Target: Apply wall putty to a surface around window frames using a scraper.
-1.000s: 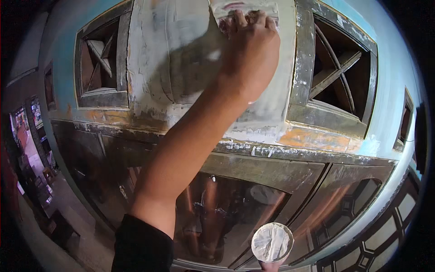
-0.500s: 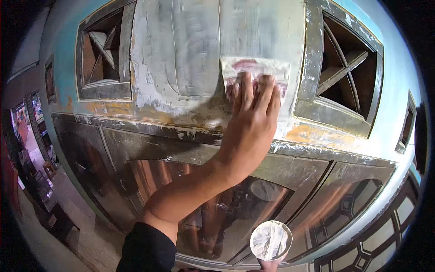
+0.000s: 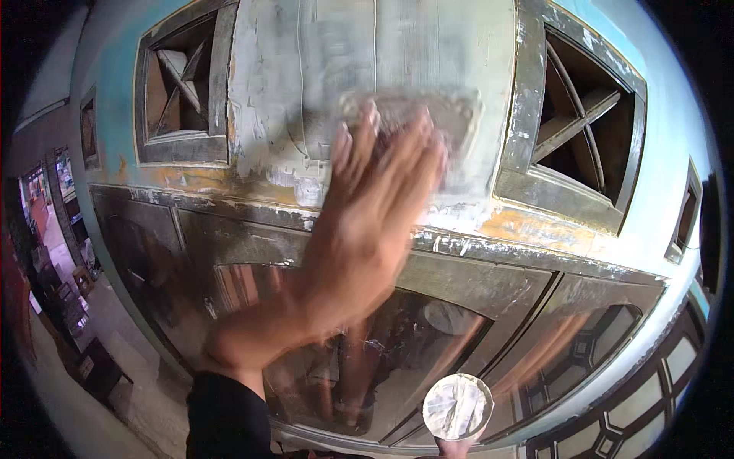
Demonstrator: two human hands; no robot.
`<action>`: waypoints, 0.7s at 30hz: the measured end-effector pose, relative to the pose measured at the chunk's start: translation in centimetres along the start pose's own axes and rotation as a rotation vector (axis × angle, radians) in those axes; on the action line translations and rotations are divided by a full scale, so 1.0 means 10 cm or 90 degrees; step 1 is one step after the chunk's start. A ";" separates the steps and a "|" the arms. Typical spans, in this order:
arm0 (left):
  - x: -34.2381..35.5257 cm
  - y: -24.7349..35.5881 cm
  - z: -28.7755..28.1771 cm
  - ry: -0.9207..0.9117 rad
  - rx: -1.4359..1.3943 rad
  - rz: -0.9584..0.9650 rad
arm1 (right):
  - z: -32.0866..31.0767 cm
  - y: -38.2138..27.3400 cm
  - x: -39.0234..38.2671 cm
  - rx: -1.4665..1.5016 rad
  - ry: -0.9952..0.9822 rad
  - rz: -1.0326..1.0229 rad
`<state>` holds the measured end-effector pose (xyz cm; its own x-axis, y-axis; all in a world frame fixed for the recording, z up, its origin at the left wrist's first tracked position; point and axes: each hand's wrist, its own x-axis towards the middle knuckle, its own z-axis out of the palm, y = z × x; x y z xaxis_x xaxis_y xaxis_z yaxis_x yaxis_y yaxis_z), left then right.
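Head view, and the left hand held the scraper against the pale wall, fingers spread over it, thumb hidden! That blurred sheet looked light, probably bendy and slick with paste, best pinched along its lower edge. Below, the right hand gripped the tub from underneath, likely heavier.

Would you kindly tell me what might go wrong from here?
The flat spreader under the left hand could leave more ridges on the pale wall panel. Paste might smear onto the dark frame at right. The round container in the right hand might tip and spill.
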<state>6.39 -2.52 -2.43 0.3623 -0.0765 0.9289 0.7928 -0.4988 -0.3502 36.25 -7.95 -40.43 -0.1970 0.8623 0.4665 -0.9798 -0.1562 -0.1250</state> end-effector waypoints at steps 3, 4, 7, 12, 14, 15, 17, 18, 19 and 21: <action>0.75 -0.66 0.04 0.127 0.136 0.028 | 0.38 0.11 0.16 -0.072 0.485 -0.125; 1.07 -0.79 -0.03 0.185 0.141 0.041 | 0.14 0.04 0.08 -0.021 0.238 -0.083; 1.66 -1.40 -0.09 0.210 0.190 0.028 | -0.10 -0.02 0.00 0.030 -0.029 -0.026; 1.62 -1.72 0.08 0.074 0.091 0.021 | 0.53 0.22 0.26 -0.025 0.492 -0.152; 1.49 -1.42 0.15 0.036 0.256 -0.021 | 0.67 0.21 0.30 -0.018 0.542 -0.161; 1.34 -1.34 0.18 0.041 0.216 0.004 | 0.81 0.24 0.36 -0.010 0.590 -0.162; 1.03 -1.26 0.27 0.077 0.166 0.075 | 0.63 0.22 0.31 -0.012 0.597 -0.142; 0.87 -1.06 0.26 0.006 0.128 0.020 | 0.22 0.13 0.15 0.013 0.304 -0.088; 0.70 -0.89 0.26 -0.016 0.118 0.003 | -0.01 0.07 0.04 0.032 0.013 -0.030; 0.26 -0.66 0.21 -0.080 0.089 -0.044 | 0.12 0.18 0.10 0.000 0.159 -0.055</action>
<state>3.18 2.41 2.08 0.3562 0.0666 0.9320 0.8752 -0.3731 -0.3078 34.22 -7.97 -39.11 -0.0982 0.9645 0.2453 -0.9925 -0.0770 -0.0946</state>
